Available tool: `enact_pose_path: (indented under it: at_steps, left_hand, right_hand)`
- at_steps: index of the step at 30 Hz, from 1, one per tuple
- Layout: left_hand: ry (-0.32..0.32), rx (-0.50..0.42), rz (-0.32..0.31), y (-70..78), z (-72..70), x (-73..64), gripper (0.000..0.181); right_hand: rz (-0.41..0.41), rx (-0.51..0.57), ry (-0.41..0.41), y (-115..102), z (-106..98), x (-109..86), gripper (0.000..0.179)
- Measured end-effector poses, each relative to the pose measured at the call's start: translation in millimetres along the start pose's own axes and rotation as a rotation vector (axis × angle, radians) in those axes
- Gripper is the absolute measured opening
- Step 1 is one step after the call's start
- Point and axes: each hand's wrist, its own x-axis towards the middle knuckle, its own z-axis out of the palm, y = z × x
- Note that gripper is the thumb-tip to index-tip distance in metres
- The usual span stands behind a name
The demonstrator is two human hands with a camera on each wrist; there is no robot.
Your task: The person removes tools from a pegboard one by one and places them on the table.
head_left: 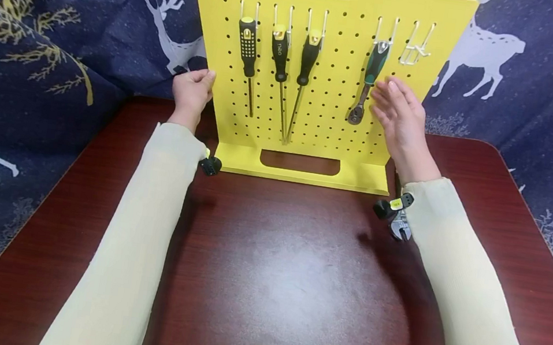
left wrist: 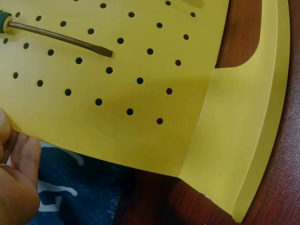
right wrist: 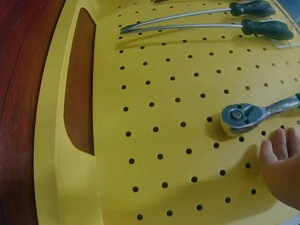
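Three screwdrivers [head_left: 279, 59] hang at upper centre of the head view on a yellow pegboard [head_left: 336, 96], the middle handle bearing small pale lettering that looks like "deli" turned sideways, though it is too small to be sure. At the board's left edge, left of the frame's centre, the left hand [head_left: 192, 92] pinches the rim between thumb and fingers, while the right hand [head_left: 402, 118], upper right, has its fingers almost straight just beside a green-and-black-handled ratchet [head_left: 376, 64]; whether they touch the board I cannot tell. Right of centre, the right wrist camera [head_left: 394, 205] carries a yellow label, its print illegible, near an adjustable wrench [head_left: 400, 227].
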Motion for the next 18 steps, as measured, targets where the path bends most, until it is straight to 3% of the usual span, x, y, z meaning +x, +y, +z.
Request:
enact_pose_path:
  at_steps: [4, 11, 18]
  left_hand:
    - [-0.002, -0.015, -0.002, -0.2, 0.0, -0.4, 0.013]
    - [-0.001, -0.018, -0.004, -1.0, 0.1, -0.3, 0.018]
    - [-0.001, -0.008, -0.013, -0.1, 0.2, 0.8, 0.027]
  right_hand:
    - [-0.011, 0.004, 0.023, -1, 6, 5.2, 0.015]
    - [-0.058, -0.044, -0.016, -1, 15, 13.3, 0.007]
    - [-0.020, -0.065, 0.005, -5, 24, 18.7, 0.012]
